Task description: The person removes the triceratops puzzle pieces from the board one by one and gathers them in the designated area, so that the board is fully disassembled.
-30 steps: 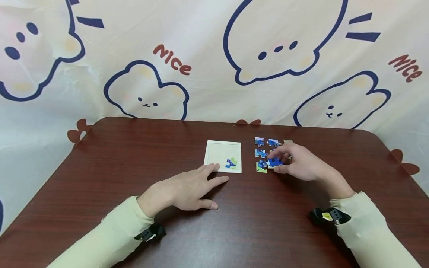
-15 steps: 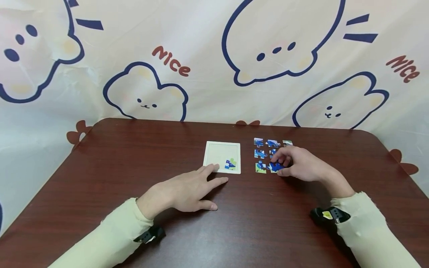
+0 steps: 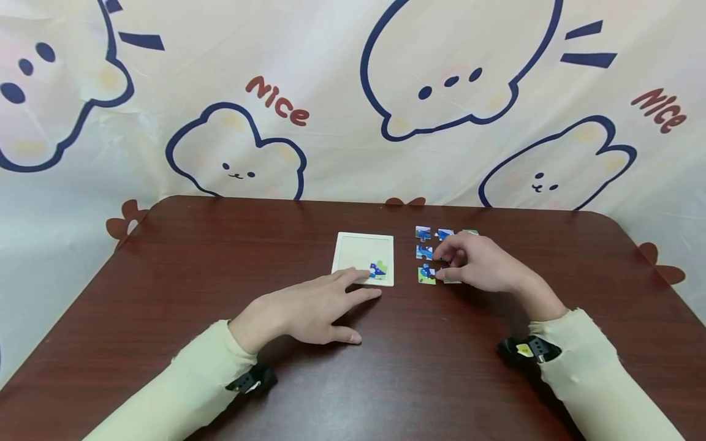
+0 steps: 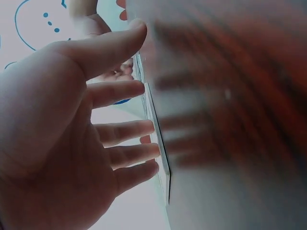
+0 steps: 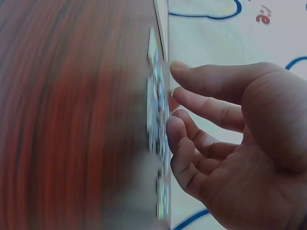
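Note:
My left hand [image 3: 314, 309] lies with its fingers spread, fingertips on the near edge of a square white puzzle tray [image 3: 361, 245]. In the left wrist view its straight fingers meet the rim of the tray [image 4: 165, 187]. One blue and green puzzle piece [image 3: 379, 269] sits in the tray's near right corner. To the right, my right hand [image 3: 485, 263] hovers over loose puzzle pieces [image 3: 424, 252], hiding some of them. The right wrist view shows its thumb and fingers bent but apart, nothing visible between them, beside the edges of the puzzle pieces [image 5: 152, 115].
A dark brown wooden table [image 3: 220, 245] carries everything. Behind it hangs a pale cloth [image 3: 331, 165] with cartoon drawings. Beyond the right hand, more pieces [image 3: 423, 233] lie in loose rows.
My right hand has come away from the blue piece it was handling and shifted slightly left over the pieces. My left fingers have slid a little right along the tray. The view shifted slightly.

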The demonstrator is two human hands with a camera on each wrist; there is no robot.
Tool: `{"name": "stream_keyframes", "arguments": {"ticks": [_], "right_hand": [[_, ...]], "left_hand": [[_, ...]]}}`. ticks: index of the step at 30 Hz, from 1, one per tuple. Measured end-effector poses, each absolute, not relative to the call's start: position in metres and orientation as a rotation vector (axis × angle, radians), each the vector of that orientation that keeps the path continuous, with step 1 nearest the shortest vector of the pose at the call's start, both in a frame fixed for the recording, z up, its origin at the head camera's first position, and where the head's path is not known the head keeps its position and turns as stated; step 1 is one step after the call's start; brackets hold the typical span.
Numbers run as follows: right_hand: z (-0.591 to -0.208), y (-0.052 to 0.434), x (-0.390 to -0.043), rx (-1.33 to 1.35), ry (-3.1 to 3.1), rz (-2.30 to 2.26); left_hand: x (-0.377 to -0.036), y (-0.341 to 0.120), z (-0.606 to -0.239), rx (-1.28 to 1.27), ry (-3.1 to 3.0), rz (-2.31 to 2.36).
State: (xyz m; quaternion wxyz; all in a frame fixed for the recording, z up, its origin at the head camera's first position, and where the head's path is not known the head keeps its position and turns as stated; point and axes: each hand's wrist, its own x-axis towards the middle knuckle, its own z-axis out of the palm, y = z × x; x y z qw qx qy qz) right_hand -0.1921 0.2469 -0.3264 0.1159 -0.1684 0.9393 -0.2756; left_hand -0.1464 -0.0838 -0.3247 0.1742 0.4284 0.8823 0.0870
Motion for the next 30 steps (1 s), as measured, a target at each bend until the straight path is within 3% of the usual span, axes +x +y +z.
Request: {"name": "stream_keyframes", "arguments": {"ticks": [16, 30], "right_hand": [[-0.332, 0.16, -0.198, -0.739, 2.741, -0.741], [-0.334, 0.15, -0.199, -0.645, 2.707, -0.7]], "left_hand": [[-0.151, -0.08, -0.327, 1.194, 2.495, 0.232], [-0.15, -0.079, -0.328, 1.19, 2.5, 0.222]]}}
